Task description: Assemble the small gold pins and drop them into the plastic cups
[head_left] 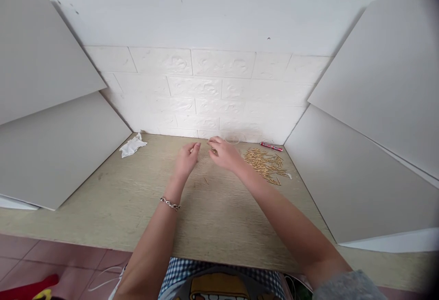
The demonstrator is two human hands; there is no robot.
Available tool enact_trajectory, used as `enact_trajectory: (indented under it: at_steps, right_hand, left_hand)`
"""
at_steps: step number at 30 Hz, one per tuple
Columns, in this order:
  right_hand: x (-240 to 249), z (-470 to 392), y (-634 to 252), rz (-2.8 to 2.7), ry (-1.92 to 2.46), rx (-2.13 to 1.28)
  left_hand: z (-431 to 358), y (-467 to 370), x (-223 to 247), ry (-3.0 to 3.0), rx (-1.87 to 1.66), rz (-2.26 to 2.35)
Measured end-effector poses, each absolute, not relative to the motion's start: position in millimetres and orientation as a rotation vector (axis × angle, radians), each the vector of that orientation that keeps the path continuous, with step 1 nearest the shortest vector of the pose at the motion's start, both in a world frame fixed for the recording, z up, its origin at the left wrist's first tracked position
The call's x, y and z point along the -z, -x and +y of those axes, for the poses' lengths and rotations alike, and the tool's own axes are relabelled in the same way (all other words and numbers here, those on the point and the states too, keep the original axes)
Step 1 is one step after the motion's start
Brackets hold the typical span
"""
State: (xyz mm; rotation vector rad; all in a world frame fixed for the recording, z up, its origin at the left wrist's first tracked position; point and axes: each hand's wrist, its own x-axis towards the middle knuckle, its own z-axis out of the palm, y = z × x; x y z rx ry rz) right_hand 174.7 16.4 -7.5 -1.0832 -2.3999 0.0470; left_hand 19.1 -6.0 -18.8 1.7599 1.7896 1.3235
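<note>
My left hand (188,157) is raised over the middle of the table, its fingers pinched together; whatever lies between them is too small to make out. Close by on the right, my right hand (223,152) has its fingers curled round some small gold-coloured sticks (214,151). A small gap separates the two hands. One loose gold stick (206,180) lies on the table below them. A spread pile of gold sticks (262,163) lies to the right, beyond my right forearm, which covers its near left edge.
On the wooden table (219,227), a crumpled white tissue (133,146) lies at the back left. A red pen (271,147) sits behind the pile. Grey panels (61,144) (363,167) stand at both sides, and a white brick-patterned wall (206,87) rises behind.
</note>
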Motion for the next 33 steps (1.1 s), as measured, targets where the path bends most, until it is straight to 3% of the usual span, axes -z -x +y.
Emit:
enact_trajectory:
  at_steps: [4, 9, 18, 26, 33]
  right_hand:
    - [3.5, 1.7, -163.9, -2.505, 0.997, 0.097]
    - [0.4, 1.3, -157.6, -2.6, 0.88, 0.313]
    - [-7.5, 0.9, -142.0, -2.639, 0.917, 0.359]
    - [-18.0, -0.5, -130.5, -2.664, 1.008, 0.174]
    - [-14.7, 14.2, -122.4, -2.528, 1.113, -0.049]
  left_hand:
    - [-2.5, -20.1, 20.0, -1.446, -1.366, 1.463]
    - [3.7, -15.2, 25.6, -1.191, -1.44, 1.401]
    - [6.6, -9.8, 26.0, -0.989, -1.522, 1.229]
    - [7.1, -13.7, 26.7, -0.759, -1.711, 0.985]
    - [7.5, -5.3, 25.4, -0.623, -1.953, 1.155]
